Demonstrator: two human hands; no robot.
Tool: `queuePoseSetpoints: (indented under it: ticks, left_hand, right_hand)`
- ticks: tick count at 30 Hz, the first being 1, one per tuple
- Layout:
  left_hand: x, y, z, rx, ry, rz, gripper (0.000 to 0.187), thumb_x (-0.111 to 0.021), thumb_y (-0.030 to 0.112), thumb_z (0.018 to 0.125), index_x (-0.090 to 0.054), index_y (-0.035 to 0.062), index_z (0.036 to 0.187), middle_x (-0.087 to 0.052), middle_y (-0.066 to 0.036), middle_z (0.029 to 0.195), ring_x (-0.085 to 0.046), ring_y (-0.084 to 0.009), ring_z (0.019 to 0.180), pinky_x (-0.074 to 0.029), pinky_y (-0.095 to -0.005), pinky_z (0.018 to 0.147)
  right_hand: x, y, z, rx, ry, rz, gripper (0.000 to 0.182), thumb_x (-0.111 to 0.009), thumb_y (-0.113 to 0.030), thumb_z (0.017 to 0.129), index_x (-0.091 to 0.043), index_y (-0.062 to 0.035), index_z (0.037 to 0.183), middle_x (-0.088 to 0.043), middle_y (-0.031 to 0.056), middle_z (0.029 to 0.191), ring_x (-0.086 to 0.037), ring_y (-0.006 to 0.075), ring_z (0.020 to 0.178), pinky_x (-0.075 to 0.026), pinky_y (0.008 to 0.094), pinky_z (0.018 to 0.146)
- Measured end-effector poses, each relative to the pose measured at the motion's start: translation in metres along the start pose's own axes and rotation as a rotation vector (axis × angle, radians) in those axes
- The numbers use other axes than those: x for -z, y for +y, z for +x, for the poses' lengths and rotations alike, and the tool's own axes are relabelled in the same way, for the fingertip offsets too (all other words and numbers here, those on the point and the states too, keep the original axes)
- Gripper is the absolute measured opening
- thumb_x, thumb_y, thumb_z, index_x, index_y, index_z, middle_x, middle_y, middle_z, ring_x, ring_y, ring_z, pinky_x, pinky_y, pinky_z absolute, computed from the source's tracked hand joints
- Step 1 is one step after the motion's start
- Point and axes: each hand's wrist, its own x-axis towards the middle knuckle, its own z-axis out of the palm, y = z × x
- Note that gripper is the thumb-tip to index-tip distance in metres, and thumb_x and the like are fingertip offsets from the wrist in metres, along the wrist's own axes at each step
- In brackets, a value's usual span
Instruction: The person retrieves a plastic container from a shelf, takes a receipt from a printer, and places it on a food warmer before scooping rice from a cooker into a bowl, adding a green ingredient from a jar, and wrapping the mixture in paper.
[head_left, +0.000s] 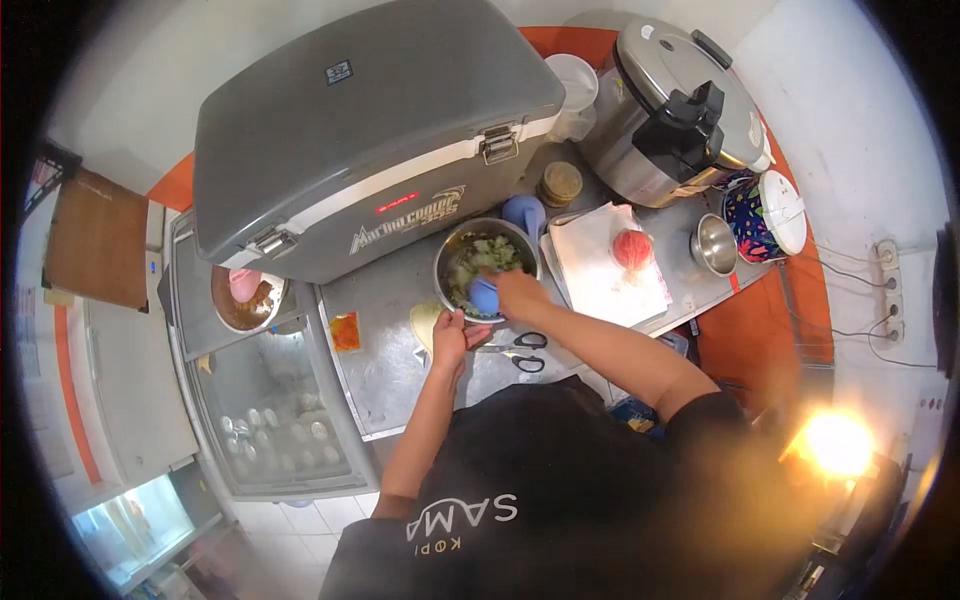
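A steel bowl with chopped pale green food stands on the metal counter in front of the grey cooler. My right hand is closed on a blue scoop dipped into the food. At the bowl's near rim is my left hand, its thumb at the rim and its fingers under the side. Black-handled scissors lie just right of my left hand. A pale green item lies partly behind that hand. Beyond the bowl is another blue utensil.
The large cooler stands behind the bowl. To the right are white sheets with a red ball-shaped item, a small steel bowl and a large rice cooker. At left sits a bowl with a pink scoop.
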Motion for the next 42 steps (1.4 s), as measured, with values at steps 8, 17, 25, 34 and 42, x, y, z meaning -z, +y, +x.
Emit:
queuePoseSetpoints:
  ticks: [8,17,25,34,42]
  left_hand:
    - [0.0,-0.004,-0.005,-0.019,0.0,-0.087,0.016,-0.038,0.013,0.103,-0.042,-0.0009,0.108,-0.06,-0.021,0.105,-0.069,-0.0333,0.086,-0.061,-0.0355,0.07]
    - [-0.017,-0.003,-0.012,-0.097,-0.022,-0.007,0.025,-0.037,0.004,0.1,-0.021,0.002,0.119,-0.054,-0.024,0.106,-0.069,-0.0374,0.084,-0.062,-0.0381,0.069]
    - [-0.008,-0.008,0.001,-0.098,-0.062,0.055,0.024,-0.037,0.002,0.1,-0.023,0.0015,0.12,-0.055,-0.026,0.108,-0.069,-0.0352,0.083,-0.062,-0.0379,0.068]
    - [-0.005,-0.009,0.008,-0.156,-0.053,0.092,0.023,-0.037,0.002,0.1,-0.026,0.0011,0.121,-0.057,-0.023,0.103,-0.07,-0.0334,0.08,-0.062,-0.0383,0.069]
    - [-0.007,-0.007,0.001,-0.163,-0.048,0.081,0.024,-0.037,0.002,0.1,-0.025,0.0019,0.121,-0.056,-0.024,0.106,-0.07,-0.0346,0.08,-0.062,-0.0379,0.07]
  right_hand:
    - [0.036,-0.001,-0.004,-0.171,0.112,0.334,0.066,-0.055,-0.005,0.078,-0.041,-0.0067,0.143,-0.064,0.0277,0.106,-0.066,0.0408,0.091,-0.054,0.0473,0.081]
    - [-0.036,0.025,0.037,-0.08,0.125,0.293,0.064,-0.058,-0.01,0.079,-0.035,0.0084,0.137,-0.066,0.0286,0.094,-0.067,0.0437,0.081,-0.055,0.0468,0.075]
    - [-0.03,-0.019,0.038,0.002,0.18,0.13,0.076,-0.057,-0.008,0.072,-0.038,-0.0112,0.145,-0.064,0.0248,0.11,-0.064,0.0384,0.1,-0.052,0.046,0.085]
    - [-0.008,0.016,0.01,0.014,0.054,0.033,0.068,-0.055,-0.006,0.075,-0.045,-0.0154,0.142,-0.062,0.0235,0.117,-0.064,0.0375,0.102,-0.052,0.0448,0.086]
    - [0.017,0.039,0.051,0.194,-0.273,-0.159,0.06,-0.06,-0.014,0.07,-0.055,-0.0016,0.128,-0.065,0.0256,0.103,-0.066,0.0393,0.091,-0.053,0.0444,0.081]
